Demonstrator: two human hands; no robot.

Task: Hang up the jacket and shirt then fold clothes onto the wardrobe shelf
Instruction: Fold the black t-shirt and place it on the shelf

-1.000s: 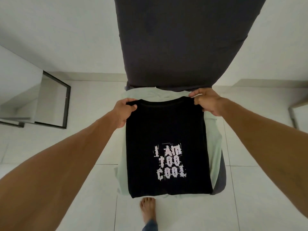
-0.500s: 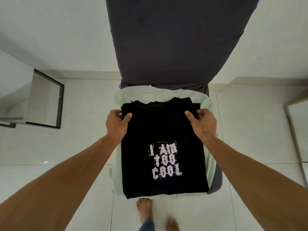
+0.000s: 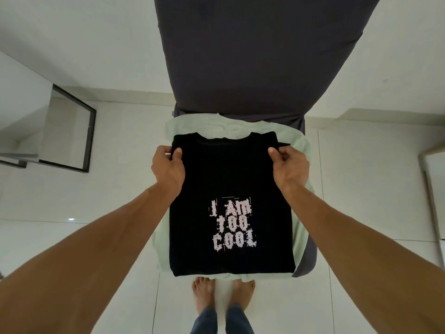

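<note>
A black T-shirt point(image 3: 231, 174) with pale lettering lies flat, sleeves tucked in, on a pale green garment point(image 3: 298, 150). Both rest on the seat of a dark grey chair point(image 3: 255, 56). My left hand point(image 3: 168, 169) pinches the shirt's left edge just below the shoulder, thumb on top. On the right edge, at the same height, my right hand point(image 3: 289, 169) grips the cloth with the thumb over it. The collar points away from me, toward the chair's back.
White tiled floor point(image 3: 361, 201) surrounds the chair. A black-framed glass panel point(image 3: 72, 131) stands at the left by a white surface. Another pale frame edge point(image 3: 431, 189) shows at the right. My bare feet point(image 3: 224, 295) stand right in front of the seat.
Both hands slid from the shirt's top corners down its sides toward me and now grip the side edges. I stepped closer; both feet now show.
</note>
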